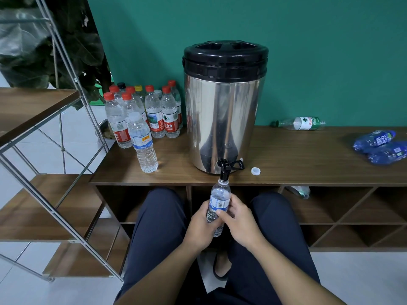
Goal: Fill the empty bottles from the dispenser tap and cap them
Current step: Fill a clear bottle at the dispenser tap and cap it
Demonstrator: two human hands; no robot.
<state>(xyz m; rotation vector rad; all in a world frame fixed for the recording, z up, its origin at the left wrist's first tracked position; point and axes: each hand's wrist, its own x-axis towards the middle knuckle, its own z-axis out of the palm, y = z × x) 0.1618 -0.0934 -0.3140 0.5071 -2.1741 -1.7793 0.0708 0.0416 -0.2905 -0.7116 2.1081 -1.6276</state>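
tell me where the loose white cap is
The white cap lies on the wooden counter, just right of the dispenser tap, near the front edge.

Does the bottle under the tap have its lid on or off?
Off. The bottle held in both hands has a bare neck under the tap, and a white cap lies on the table.

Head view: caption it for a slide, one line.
Both hands, left hand and right hand, hold an uncapped bottle under the dispenser tap; its cap lies nearby.
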